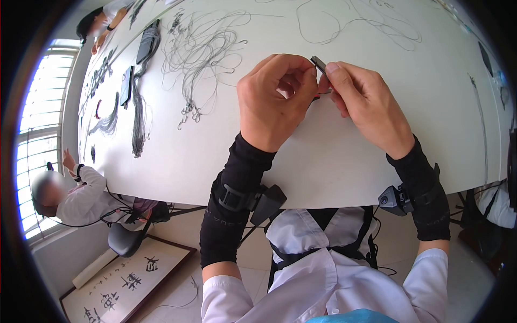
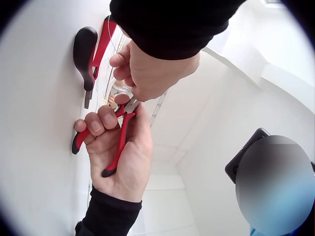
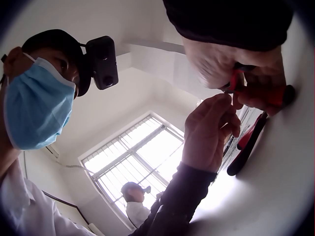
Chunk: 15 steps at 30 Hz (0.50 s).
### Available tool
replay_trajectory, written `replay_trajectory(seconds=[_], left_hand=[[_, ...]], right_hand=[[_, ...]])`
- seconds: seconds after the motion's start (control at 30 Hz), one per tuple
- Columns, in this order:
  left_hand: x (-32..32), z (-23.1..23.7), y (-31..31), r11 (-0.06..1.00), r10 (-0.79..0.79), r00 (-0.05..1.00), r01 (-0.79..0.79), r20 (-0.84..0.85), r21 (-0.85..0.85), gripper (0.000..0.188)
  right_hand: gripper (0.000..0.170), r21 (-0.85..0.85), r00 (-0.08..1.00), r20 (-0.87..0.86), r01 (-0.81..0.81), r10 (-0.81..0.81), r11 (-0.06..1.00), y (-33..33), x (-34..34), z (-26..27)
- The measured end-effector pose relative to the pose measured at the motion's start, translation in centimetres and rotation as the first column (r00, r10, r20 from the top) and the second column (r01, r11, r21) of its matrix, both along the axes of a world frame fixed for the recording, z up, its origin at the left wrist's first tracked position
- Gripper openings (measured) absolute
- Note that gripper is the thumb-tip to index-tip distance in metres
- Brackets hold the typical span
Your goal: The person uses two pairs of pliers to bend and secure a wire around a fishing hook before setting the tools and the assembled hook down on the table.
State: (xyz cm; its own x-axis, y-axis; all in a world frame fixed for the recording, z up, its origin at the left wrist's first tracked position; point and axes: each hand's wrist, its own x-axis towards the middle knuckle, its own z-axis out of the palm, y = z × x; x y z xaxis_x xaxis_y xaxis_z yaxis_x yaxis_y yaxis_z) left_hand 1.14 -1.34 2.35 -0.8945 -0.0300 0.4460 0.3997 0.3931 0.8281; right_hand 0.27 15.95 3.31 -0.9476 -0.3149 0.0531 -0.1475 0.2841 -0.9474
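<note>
My right hand grips red-handled pliers, their short metal nose pointing at my left fingertips. Just left of it, my left hand is bent inward with thumb and forefinger pinched together at the tip of the nose. A thin line runs to the left hand's curled fingers in the left wrist view; its pinched end is hidden. In the right wrist view the left hand meets the pliers from below. A second pair of red-and-black pliers lies on the table beside the hands.
Tangled thin line with several small hooks spreads left of the hands on the white table. Farther left are bundled lines and a dark phone-like object. A loose loop lies beyond. Two other people sit at the left.
</note>
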Motion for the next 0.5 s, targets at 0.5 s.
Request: replay_trajectory(seconds=[0.5], left_hand=[[0.1,0.2,-0.14,0.988,-0.061,0.995,0.049,0.08,0.143,0.005]], right_hand=[[0.031,-0.287,0.963,0.261,0.015,0.063,0.958,0.45,-0.2,0.29]])
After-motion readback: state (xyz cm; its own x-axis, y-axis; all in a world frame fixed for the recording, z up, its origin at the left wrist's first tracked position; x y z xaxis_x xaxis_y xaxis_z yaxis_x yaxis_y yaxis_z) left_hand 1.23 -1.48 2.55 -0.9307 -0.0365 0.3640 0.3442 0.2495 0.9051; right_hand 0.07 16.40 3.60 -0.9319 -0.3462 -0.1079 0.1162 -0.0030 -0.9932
